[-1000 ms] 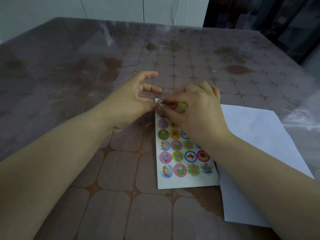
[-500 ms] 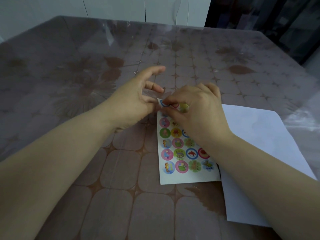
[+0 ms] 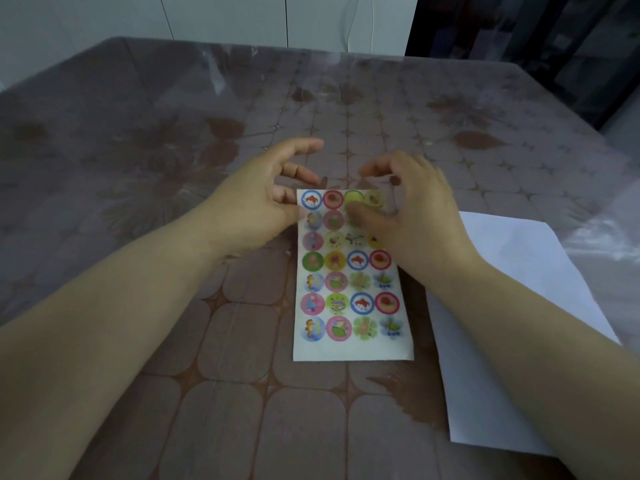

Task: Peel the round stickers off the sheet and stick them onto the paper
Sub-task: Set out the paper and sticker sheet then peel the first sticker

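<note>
Peeling has barely begun: sticker sheet (image 3: pixel 351 306) lies flat mid-desk (image 3: pixel 138 133) with all rows seemingly full, white paper (image 3: pixel 519 271) just beside it at 3 o'clock. Left hand (image 3: pixel 256 202) pins the sheet's 11 o'clock corner, fingers loosely spread, while right hand (image 3: pixel 415 216) curls half-closed over the 1 o'clock corner; whether it grips a sticker I cannot tell. Next, probably, a nail must lift one round edge cleanly.
</note>
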A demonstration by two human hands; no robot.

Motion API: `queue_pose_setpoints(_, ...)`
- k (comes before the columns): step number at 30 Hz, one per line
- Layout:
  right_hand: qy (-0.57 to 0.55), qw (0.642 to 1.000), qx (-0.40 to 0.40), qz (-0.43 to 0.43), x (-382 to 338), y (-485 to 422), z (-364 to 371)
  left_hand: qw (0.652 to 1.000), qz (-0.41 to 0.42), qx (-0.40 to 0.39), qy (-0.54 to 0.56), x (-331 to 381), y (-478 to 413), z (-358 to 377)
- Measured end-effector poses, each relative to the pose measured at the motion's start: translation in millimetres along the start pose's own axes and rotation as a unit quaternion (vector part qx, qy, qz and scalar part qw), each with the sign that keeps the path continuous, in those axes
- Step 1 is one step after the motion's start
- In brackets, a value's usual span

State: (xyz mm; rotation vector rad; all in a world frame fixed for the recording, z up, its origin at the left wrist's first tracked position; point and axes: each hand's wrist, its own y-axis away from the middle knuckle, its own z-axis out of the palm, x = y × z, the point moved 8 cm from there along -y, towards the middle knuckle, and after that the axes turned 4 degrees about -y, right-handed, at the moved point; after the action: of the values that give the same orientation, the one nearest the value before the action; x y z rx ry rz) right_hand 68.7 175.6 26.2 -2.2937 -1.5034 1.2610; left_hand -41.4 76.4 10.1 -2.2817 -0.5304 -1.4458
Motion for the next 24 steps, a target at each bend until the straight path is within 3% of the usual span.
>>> queue_pose_setpoints(8, -0.073, 0.995, -0.047, 0.054, 5, 3, 7, 0.997, -0.049, -0.04, 0.051, -7, 2, 10)
queue_pose_setpoints(12, -0.071, 0.997, -0.028, 0.011, -3, 4, 6, 0.993, -0.07, -0.049, 0.076, -7, 4, 15)
queue_pose_setpoints(15, -0.052, 0.998, -0.003, -0.017, -8, 5, 2, 0.993, -0.083, -0.014, 0.077, -9, 2, 14)
queue_pose_setpoints(24, 0.01, 0.996, 0.042, -0.079, -22, 7, -1, 0.999, -0.028, 0.029, 0.0, -3, 3, 2)
